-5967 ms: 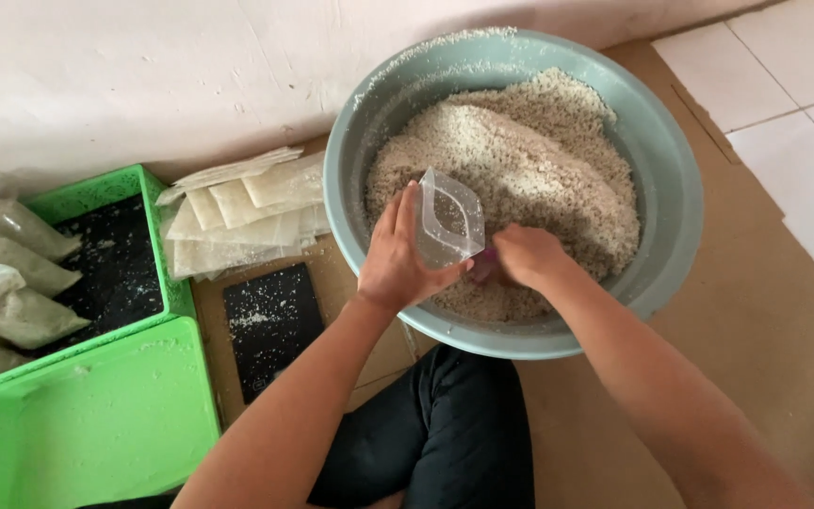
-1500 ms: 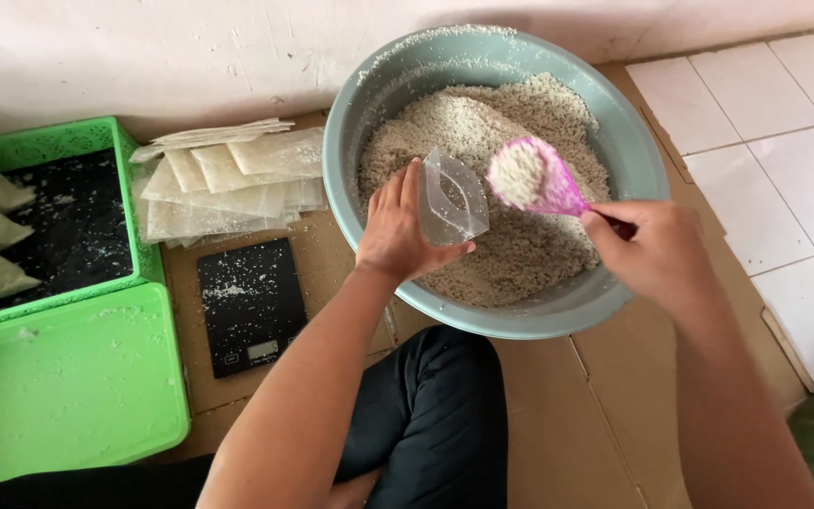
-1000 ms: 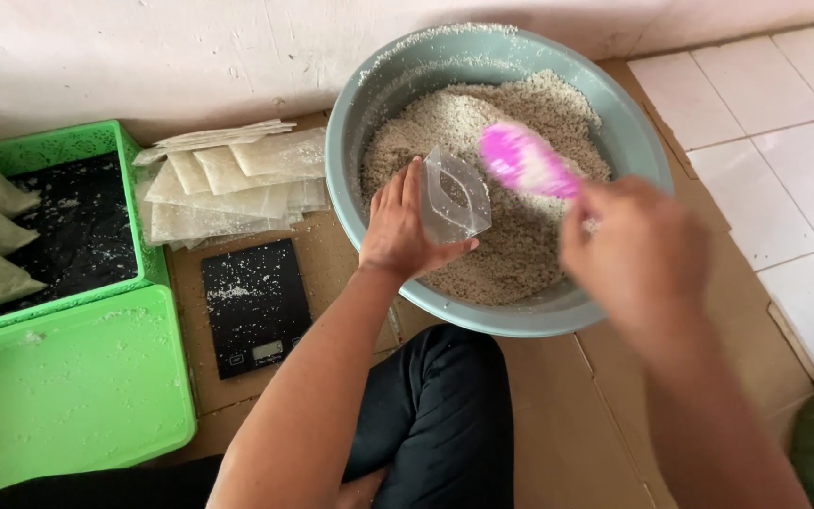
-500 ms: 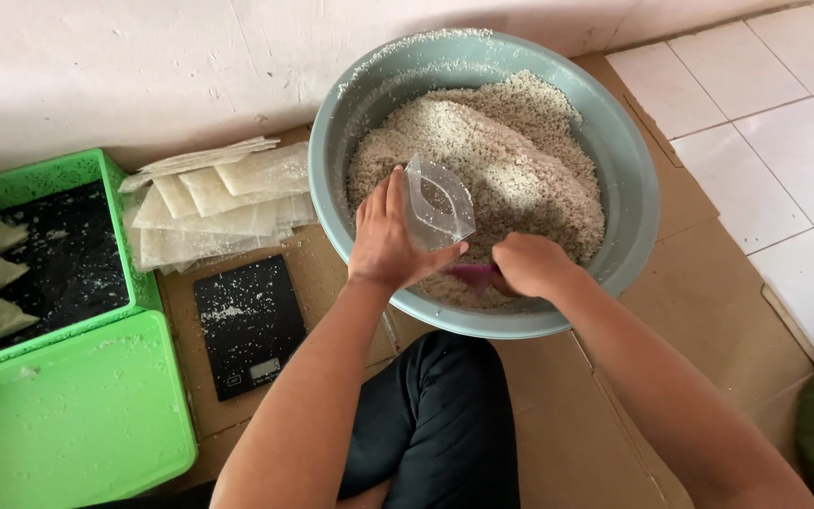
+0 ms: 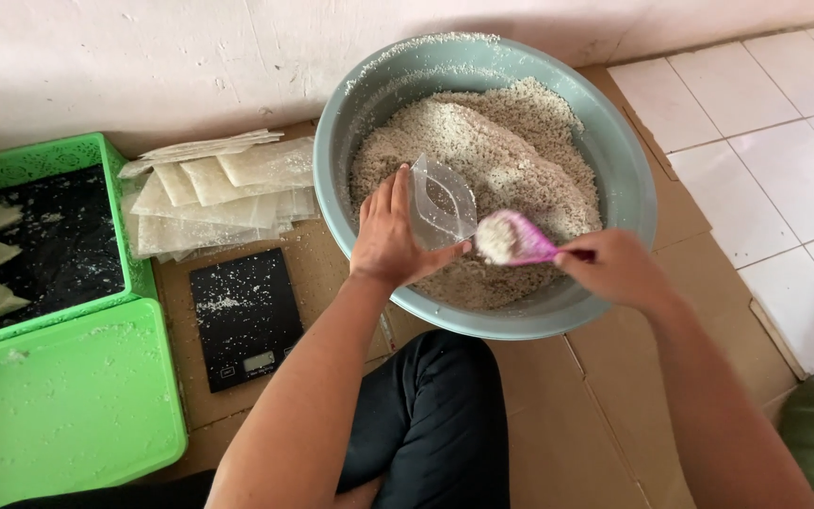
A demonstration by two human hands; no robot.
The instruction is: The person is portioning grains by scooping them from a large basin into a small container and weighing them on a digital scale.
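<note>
A big grey-blue basin [image 5: 633, 179] on the floor is heaped with pale grain [image 5: 501, 141]. My left hand [image 5: 390, 236] holds a small clear plastic bag [image 5: 441, 200] upright over the basin's near side, its mouth facing right. My right hand [image 5: 614, 269] grips the handle of a pink scoop [image 5: 515, 238] loaded with grain, just right of the bag's mouth.
A stack of flat empty bags [image 5: 219, 188] lies left of the basin. A black kitchen scale [image 5: 242, 316] dusted with grain sits below it. A green crate [image 5: 44, 160] with filled bags and a green lid [image 5: 58, 405] are at far left. Cardboard covers the floor; white tiles at right.
My right hand has lifted the pink scoop out of the grain, full, and brought it to the mouth of the bag. My left hand keeps holding the bag.
</note>
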